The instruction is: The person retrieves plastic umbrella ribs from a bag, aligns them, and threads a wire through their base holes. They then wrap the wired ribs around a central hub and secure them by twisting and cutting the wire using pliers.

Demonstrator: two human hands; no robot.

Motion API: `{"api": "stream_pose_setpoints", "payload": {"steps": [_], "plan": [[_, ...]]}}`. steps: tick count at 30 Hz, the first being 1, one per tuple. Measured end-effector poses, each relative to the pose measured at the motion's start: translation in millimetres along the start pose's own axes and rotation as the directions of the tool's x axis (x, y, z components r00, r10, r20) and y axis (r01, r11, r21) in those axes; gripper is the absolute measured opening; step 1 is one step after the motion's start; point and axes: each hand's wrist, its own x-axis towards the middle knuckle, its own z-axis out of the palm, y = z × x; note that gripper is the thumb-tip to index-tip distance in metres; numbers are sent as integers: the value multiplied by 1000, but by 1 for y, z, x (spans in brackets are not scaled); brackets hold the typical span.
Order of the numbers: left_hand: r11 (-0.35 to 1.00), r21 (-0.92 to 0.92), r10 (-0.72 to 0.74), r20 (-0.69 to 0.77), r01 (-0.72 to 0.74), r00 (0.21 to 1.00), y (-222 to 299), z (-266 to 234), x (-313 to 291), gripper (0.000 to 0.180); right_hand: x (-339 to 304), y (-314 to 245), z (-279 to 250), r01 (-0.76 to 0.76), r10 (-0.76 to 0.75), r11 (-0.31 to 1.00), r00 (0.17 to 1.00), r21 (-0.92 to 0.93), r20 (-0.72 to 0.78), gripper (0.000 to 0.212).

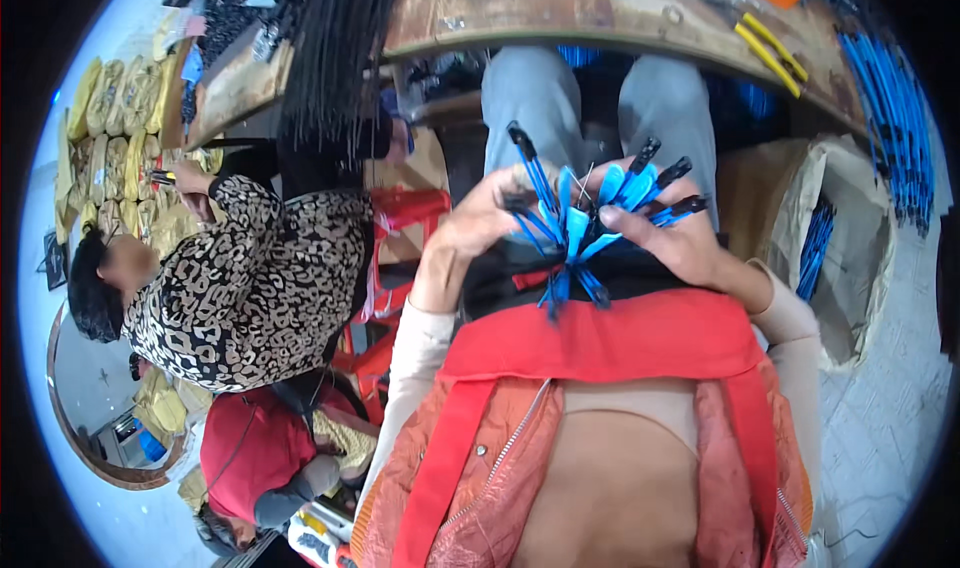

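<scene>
A bundle of short blue cables with black end pieces is held over my lap. The cables fan out on both sides and draw together near the middle, with a few ends hanging below. My left hand is curled round the bundle's left part. On the other side, my right hand is closed on the cables, its thumb lying across them. Thin pale strands or wires show between the hands. The cables hide some of the fingertips.
Yellow-handled pliers lie on the wooden workbench. Black cables hang over its left part; blue cables hang at right. An open sack holds more. A co-worker in a patterned top is at left, near red stools.
</scene>
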Motion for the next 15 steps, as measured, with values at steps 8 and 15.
{"api": "stream_pose_setpoints", "payload": {"steps": [8, 15], "plan": [[965, 260, 6, -118, 25, 993, 33, 34, 14, 22, 9, 4, -4, -2, 2, 1000, 1000, -19, -11, 19], [983, 158, 118, -147, -95, 982, 14, 43, -7, 14, 10, 14, -5, 204, -196, 969, 978, -136, 70, 21]]}}
